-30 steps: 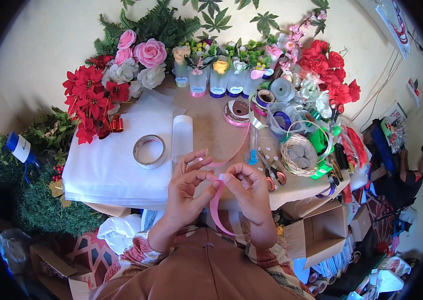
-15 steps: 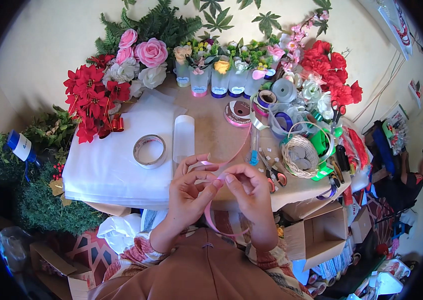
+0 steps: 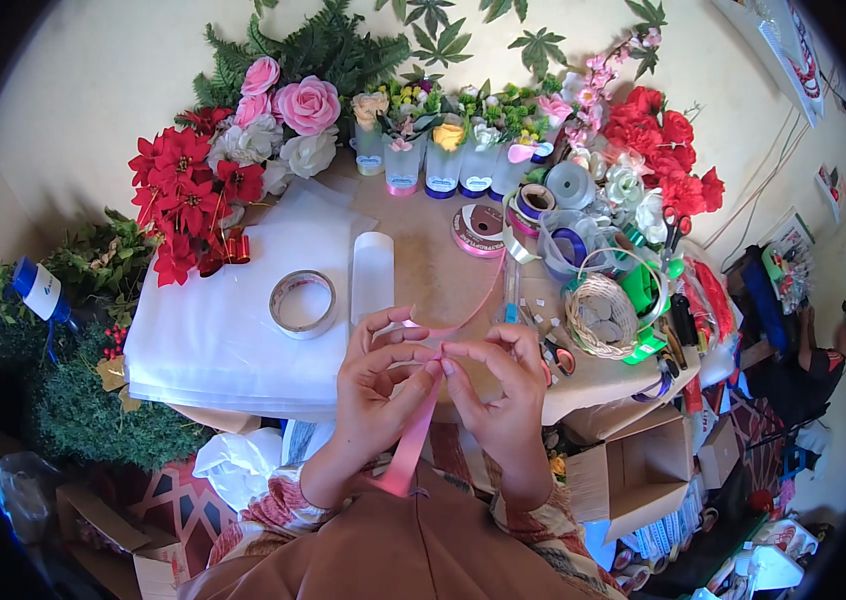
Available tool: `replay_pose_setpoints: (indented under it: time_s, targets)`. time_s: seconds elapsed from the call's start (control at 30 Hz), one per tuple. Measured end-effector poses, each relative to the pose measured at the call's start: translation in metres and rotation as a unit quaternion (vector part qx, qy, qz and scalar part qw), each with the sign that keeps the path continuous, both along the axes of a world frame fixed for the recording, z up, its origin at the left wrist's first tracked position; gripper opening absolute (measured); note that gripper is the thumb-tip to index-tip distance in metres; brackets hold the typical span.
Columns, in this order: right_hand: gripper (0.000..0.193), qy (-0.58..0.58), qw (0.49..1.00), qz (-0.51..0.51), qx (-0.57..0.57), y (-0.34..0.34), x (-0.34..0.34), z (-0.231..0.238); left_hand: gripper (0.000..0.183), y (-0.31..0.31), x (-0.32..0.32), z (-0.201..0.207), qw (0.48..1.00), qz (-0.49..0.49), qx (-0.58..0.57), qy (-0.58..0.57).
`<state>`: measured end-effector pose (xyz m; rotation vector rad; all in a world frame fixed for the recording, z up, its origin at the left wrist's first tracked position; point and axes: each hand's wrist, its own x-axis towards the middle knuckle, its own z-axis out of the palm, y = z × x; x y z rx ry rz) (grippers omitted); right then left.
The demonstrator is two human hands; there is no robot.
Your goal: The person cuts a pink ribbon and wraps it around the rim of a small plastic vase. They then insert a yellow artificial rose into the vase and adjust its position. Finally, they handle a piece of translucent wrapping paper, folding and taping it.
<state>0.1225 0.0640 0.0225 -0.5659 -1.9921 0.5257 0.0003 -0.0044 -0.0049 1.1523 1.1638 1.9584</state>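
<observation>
Both hands meet over the table's front edge, pinching a pink ribbon (image 3: pixel 409 448). My left hand (image 3: pixel 380 385) grips it between thumb and forefinger, the other fingers loosely curled. The thumb and forefinger of my right hand (image 3: pixel 499 390) close on the ribbon at the same spot. One end hangs down toward my lap; the other runs up to the ribbon spool (image 3: pixel 480 229) lying on the table. A clear rolled sheet (image 3: pixel 373 275) and a roll of tape (image 3: pixel 303 304) lie beyond my left hand. Scissors (image 3: pixel 559 357) are beside my right hand, partly hidden by it.
White translucent sheets (image 3: pixel 203 340) cover the table's left side. Frosted cups with flowers (image 3: pixel 443 168) line the back, between red poinsettias (image 3: pixel 186 195) and red flowers (image 3: pixel 658 145). At right stand a wicker basket (image 3: pixel 601 315) and an open cardboard box (image 3: pixel 643 465). A person (image 3: pixel 823 350) is far right.
The ribbon's hanging end has swung from a curved loop under my right hand to a straight drop at the left. My fingers have shifted slightly at the pinch.
</observation>
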Motion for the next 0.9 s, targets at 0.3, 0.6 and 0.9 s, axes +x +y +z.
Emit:
replay_pose_setpoints:
  time_s: [0.3, 0.6, 0.9]
  targets:
    - [0.022, 0.012, 0.999, 0.024, -0.047, 0.001, 0.000, 0.000, 0.018, -0.003, 0.000, 0.002, 1.000, -0.004, 0.005, 0.010]
    - [0.018, 0.035, 0.998, 0.014, -0.047, 0.003, -0.002, -0.002, 0.018, -0.002, 0.002, 0.001, 0.998, 0.020, 0.008, 0.060]
    - [0.008, 0.092, 0.972, -0.171, -0.131, 0.038, 0.031, -0.006, 0.014, 0.002, 0.001, -0.003, 1.000, 0.020, -0.018, -0.009]
